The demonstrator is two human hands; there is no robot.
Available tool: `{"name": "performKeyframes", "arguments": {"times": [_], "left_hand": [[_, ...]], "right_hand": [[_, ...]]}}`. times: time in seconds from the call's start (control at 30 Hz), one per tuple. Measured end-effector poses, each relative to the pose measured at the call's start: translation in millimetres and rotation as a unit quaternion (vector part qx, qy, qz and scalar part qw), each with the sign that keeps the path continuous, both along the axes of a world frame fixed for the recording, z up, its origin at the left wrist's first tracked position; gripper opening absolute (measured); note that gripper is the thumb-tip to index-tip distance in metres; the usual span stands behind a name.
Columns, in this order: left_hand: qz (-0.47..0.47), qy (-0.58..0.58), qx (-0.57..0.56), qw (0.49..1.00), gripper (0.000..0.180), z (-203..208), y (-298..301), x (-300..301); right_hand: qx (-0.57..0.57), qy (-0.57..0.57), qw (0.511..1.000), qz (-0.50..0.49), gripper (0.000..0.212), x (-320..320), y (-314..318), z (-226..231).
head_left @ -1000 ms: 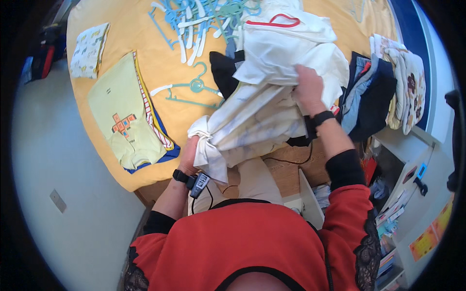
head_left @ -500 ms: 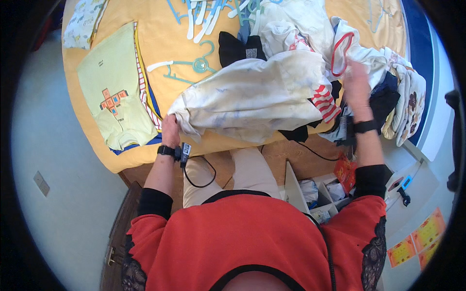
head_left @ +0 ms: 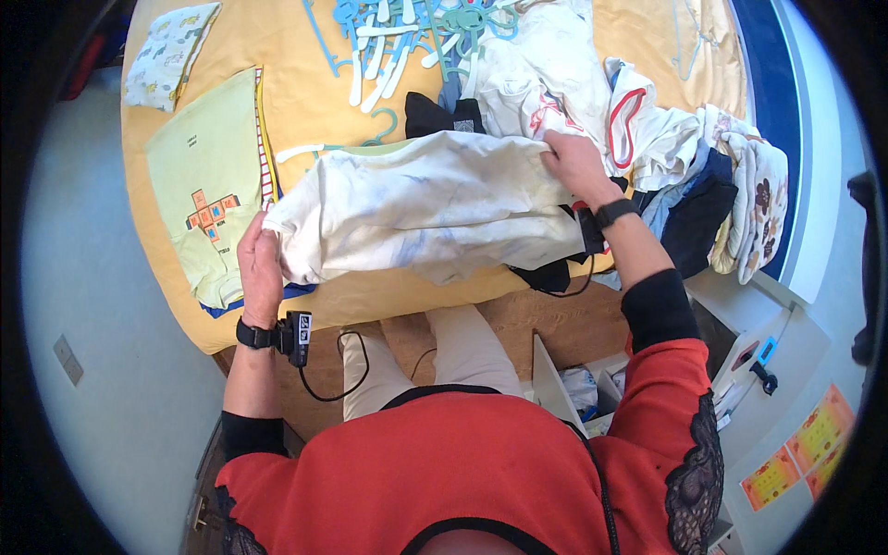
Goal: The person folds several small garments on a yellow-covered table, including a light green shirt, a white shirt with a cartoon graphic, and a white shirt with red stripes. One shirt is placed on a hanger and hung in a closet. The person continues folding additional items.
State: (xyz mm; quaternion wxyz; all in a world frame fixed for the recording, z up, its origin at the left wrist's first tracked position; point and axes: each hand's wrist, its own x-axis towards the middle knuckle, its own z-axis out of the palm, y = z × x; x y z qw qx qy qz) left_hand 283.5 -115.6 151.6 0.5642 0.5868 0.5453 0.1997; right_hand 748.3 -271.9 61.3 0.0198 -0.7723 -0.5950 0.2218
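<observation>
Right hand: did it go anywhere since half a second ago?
Yes. The right hand moved left, farther from the folded flowered cloth, and now holds the blue-smudged white cloth.

One fisheye view, up on wearer's head over there, peering steeply down past red top [head_left: 518, 462] onto bed [head_left: 291, 92]; fingers [head_left: 559, 154] fairly near.

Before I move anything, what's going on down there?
A person holds a white garment spread out, left hand at its left end, right hand at its upper right, over the near side of a yellow sheet. A pale yellow shirt lies to the left, jumbled hangers lie beyond, and piled clothes sit to the right.
</observation>
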Motion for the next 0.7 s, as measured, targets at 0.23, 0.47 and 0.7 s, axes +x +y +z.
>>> {"name": "performKeyframes", "arguments": {"times": [0.23, 0.47, 0.7], "left_hand": [[-0.142, 0.103, 0.019, 0.984, 0.023, 29, -16, -21], [-0.085, 0.069, 0.119, 0.987, 0.011, 66, -11, -23], [-0.084, -0.103, 0.050, 0.990, 0.019, 107, -7, -44]], "right_hand": [[0.116, -0.025, 0.993, -0.011, 0.011, 20, -47, 108], [0.158, 0.171, 0.946, -0.225, 0.004, -3, -101, 233], [-0.107, 0.503, 0.805, -0.294, 0.035, -104, -204, 303]]}}
